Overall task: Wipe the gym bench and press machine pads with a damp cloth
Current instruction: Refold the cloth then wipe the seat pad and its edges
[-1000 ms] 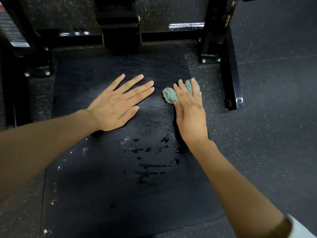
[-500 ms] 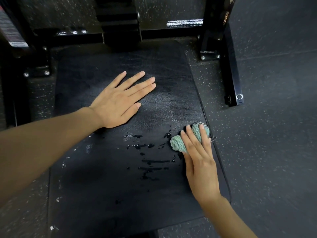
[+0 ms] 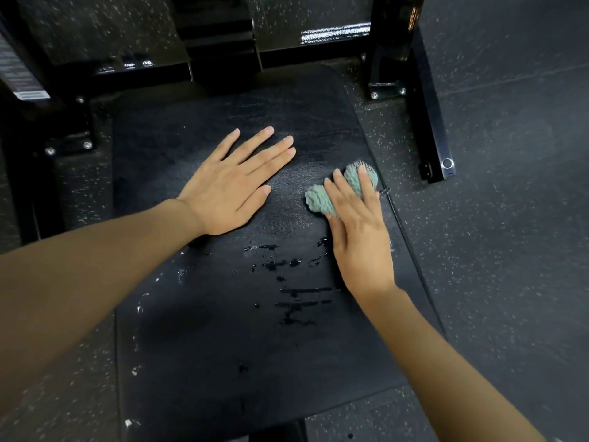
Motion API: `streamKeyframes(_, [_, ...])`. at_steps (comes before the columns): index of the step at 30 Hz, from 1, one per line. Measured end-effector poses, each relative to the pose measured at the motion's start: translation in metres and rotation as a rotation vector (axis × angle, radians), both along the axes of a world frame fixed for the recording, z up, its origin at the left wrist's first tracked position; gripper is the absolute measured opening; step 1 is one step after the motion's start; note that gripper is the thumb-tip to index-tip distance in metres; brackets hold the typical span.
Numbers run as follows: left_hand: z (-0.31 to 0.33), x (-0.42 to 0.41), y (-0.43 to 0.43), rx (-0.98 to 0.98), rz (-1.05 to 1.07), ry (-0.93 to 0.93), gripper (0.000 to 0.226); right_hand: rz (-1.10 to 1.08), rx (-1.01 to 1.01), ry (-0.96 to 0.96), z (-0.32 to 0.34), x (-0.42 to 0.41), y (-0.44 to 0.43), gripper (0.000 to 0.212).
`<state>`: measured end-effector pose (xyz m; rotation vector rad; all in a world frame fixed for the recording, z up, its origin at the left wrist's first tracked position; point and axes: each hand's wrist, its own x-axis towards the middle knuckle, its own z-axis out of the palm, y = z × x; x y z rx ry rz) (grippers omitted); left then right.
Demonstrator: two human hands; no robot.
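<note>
Right hand and teal cloth have moved forward along the seat pad's right edge, straight fingers pressing the cloth down. Left hand lies flat, fingers spread, beside it on the pad.

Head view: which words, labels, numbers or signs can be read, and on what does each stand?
No text is legible.
Sticker at the upper left edge: printed lines, too blurred to read.
Orange mark on the black upright: too small and blurred to read.
Pad and cloth: no text.
</note>
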<state>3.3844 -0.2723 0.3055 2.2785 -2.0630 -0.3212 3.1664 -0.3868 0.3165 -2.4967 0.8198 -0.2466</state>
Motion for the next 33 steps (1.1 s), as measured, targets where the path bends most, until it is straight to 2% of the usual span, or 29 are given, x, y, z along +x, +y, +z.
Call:
streamKeyframes(10, [0.0,0.003,0.0,-0.017,-0.033,0.049,0.06,-0.058,0.018,0.085,0.014,-0.063,0.063,0.042])
streamKeyframes(23, [0.0,0.027,0.006,-0.009,-0.254,0.102,0.058,-0.249,0.028,-0.011,-0.002,0.022,0.014,0.041])
streamKeyframes(30, [0.001,0.042,0.012,0.006,-0.364,0.065,0.058,-0.29,-0.034,0.072,0.008,0.006,0.081,0.046])
streamKeyframes(33, [0.001,0.046,0.015,0.001,-0.386,0.061,0.058,-0.213,-0.013,0.046,0.009,0.016,0.127,0.049])
